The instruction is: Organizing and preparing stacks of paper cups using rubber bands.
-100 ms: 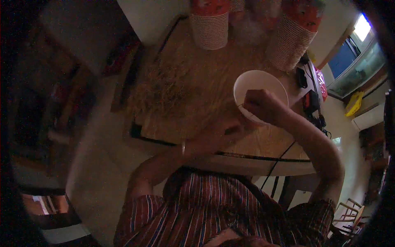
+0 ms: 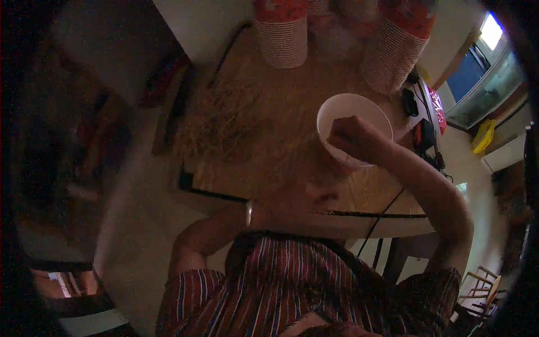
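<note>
The right hand point(image 2: 351, 135) is curled shut over the near rim of a white bowl point(image 2: 352, 112), gripping it. The left hand point(image 2: 303, 196) rests on the bench point(image 2: 252, 151) just below the bowl; its grip cannot be told. Two tall paper-cup stacks point(image 2: 283, 36) stand beyond.

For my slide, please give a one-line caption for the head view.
Right hand reaches into a white bowl on a wooden table; left hand rests nearby.

Short-sleeved striped shirt point(image 2: 292, 292), dark red with pale stripes, thin metal bangle point(image 2: 249, 214)
</note>
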`<state>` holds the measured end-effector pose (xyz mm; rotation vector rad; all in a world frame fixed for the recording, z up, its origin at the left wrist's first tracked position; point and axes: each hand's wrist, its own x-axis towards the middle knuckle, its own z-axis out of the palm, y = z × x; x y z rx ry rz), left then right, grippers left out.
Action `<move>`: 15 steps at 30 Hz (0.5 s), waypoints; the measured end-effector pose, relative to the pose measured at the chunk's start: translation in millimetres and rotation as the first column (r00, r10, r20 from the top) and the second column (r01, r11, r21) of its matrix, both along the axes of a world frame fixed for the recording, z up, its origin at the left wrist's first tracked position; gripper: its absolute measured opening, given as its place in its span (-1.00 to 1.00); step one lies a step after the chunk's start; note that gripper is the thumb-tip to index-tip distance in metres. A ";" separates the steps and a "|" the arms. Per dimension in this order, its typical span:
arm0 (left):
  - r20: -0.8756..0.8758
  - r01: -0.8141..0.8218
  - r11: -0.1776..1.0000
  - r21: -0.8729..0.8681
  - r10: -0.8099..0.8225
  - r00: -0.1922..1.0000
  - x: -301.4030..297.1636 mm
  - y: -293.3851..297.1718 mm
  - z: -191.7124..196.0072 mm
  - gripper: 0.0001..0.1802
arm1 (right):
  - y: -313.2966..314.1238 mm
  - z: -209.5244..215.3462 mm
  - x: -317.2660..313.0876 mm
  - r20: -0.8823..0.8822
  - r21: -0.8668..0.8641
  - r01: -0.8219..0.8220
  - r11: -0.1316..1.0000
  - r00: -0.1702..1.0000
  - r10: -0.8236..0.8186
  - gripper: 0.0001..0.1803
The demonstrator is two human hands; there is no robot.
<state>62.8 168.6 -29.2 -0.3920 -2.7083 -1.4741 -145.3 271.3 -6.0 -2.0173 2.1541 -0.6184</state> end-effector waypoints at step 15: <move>-0.515 0.291 0.736 -0.611 -0.649 0.561 -64.7 98.3 89.3 -0.76 | -34.8 29.8 11.6 -0.097 0.365 -0.101 0.926 0.985 0.146 -0.71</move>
